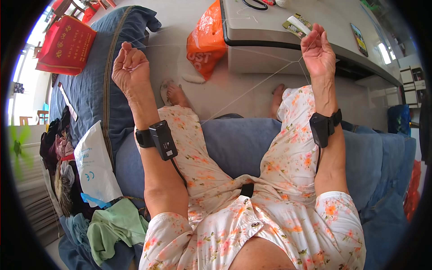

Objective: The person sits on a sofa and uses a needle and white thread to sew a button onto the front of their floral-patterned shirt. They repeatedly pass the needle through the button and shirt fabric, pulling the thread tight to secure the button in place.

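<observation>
Thin white thread (258, 80) is stretched between my two raised hands, with a junction near my right wrist and one strand running down towards my lap. My left hand (131, 67) is at the upper left, palm up, fingers curled with the thread at the fingertips. At the upper right, my right hand (317, 50) has its fingers bent together on the thread. A green patterned card wound with white thread (297, 25) lies on the table edge, just beyond my right fingers. Black devices are strapped to both wrists.
The pale table (270, 20) with a dark rim bears a phone (358, 39) and black-handled scissors (254, 4). An orange plastic bag (207, 40) hangs by its corner. A red bag (65, 45), a white packet (96, 162) and a green cloth (116, 226) rest on the blue sofa.
</observation>
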Action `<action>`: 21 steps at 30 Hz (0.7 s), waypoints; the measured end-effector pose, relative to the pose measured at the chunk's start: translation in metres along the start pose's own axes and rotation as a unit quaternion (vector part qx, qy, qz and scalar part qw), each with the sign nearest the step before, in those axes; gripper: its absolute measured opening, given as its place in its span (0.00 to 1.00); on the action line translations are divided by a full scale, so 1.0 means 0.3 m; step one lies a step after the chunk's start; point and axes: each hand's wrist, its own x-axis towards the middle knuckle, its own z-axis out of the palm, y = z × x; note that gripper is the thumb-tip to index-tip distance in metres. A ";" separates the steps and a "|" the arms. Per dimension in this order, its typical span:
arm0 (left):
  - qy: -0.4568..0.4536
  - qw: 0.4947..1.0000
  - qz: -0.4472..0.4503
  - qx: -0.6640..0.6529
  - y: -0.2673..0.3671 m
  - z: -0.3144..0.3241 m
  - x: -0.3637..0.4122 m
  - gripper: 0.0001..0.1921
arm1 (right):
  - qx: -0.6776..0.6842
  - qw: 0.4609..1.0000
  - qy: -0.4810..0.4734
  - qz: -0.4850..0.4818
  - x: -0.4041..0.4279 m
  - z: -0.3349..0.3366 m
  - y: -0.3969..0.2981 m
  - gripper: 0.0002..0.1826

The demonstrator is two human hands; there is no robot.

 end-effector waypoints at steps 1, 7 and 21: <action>0.010 1.000 -0.004 0.004 0.001 -0.001 0.001 0.11 | 0.017 1.000 -0.009 0.003 0.002 0.001 -0.003 0.10; -0.017 1.000 0.000 0.014 0.001 -0.009 0.002 0.13 | 0.023 0.999 -0.005 -0.048 0.028 -0.008 -0.004 0.16; -0.012 0.998 0.050 0.034 0.047 -0.025 0.016 0.07 | -0.213 0.961 0.029 -0.173 -0.014 0.011 -0.011 0.27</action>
